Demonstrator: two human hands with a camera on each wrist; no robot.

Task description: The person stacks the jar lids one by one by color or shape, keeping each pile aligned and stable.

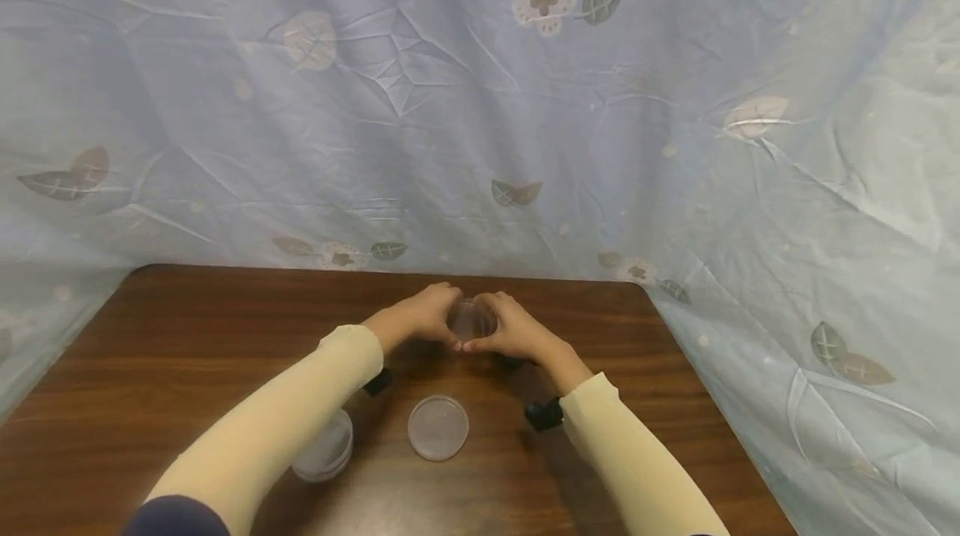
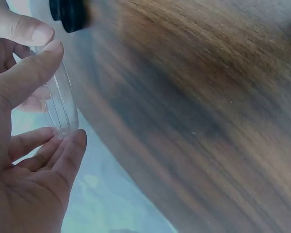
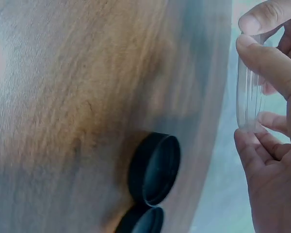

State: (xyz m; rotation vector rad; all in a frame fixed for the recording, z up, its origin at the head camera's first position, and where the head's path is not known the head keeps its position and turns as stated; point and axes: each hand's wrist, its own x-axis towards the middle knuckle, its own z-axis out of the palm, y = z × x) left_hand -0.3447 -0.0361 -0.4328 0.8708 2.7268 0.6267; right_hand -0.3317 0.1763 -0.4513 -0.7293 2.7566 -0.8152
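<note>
Both hands hold a clear round petri dish [image 1: 468, 321] between them, near the far side of the table. My left hand [image 1: 427, 315] grips its left edge with thumb and fingers, and my right hand [image 1: 517, 332] grips its right edge. The thumbs meet at the near rim. In the left wrist view the dish [image 2: 63, 104] appears edge-on, showing layered clear rims; whether it is one dish with a lid or more, I cannot tell. Closer to me, a single clear round dish [image 1: 438, 428] lies flat on the table. Beside the left forearm sits a small stack of clear dishes [image 1: 324, 454], partly covered by the sleeve.
Two black round caps [image 3: 155, 170] lie on the wooden table [image 1: 225, 336], seen in the right wrist view. A patterned cloth [image 1: 450, 102] hangs behind the table and along its right side. Small black devices [image 1: 543, 413] sit at the wrists.
</note>
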